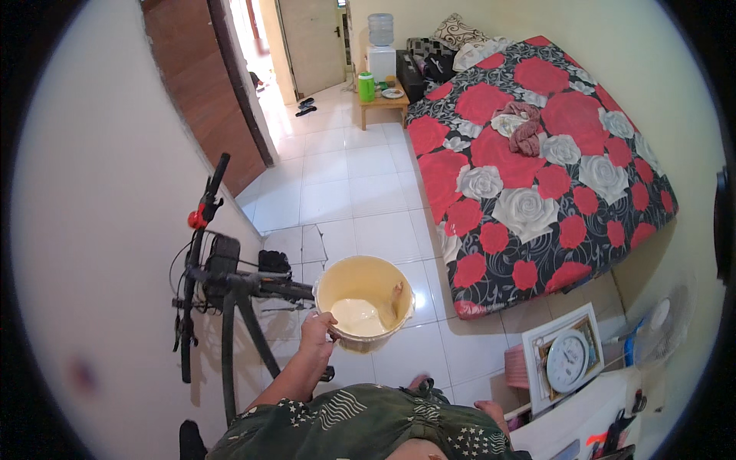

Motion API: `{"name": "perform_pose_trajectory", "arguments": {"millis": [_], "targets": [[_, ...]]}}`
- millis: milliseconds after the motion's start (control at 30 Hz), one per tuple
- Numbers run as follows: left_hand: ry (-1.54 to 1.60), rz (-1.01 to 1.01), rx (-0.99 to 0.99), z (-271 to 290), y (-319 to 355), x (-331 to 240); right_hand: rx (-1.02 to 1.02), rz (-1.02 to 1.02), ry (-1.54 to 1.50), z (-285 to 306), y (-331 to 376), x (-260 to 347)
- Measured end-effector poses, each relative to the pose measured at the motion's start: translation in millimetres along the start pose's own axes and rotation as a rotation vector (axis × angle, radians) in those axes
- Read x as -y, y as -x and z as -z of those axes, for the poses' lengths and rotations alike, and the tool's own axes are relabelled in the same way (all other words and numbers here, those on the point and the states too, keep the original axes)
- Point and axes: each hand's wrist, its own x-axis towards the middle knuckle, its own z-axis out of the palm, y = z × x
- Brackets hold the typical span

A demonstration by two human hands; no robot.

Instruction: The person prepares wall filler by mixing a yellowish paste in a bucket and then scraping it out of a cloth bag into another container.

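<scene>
One cream bucket (356, 282), round, mouth upward, lies just far and right of the left hand (317, 335), the nearer, which grips its near-left rim between bicycle (239, 287) and bed (529, 180); right hand (491, 412), near right, well apart, grip unclear.

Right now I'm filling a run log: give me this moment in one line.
left hand: gripping cream bucket by rim | right hand: grip unclear | bicycle: left of bucket | bed: ahead, right
</scene>
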Motion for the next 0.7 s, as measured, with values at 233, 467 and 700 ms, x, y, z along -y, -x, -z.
{"name": "perform_pose_trajectory", "arguments": {"millis": [233,467,700], "targets": [[0.264,-0.109,-0.077,-83,-101,-39,0.128,0.529,1.498,89,-229,26],[0.275,-0.168,-0.209,-126,-166,-96,0.106,0.780,1.422,104,-261,369],[0.254,-0.229,-0.279,-153,-280,-158,-0.014,0.297,-0.216,-3,-296,578]]}}
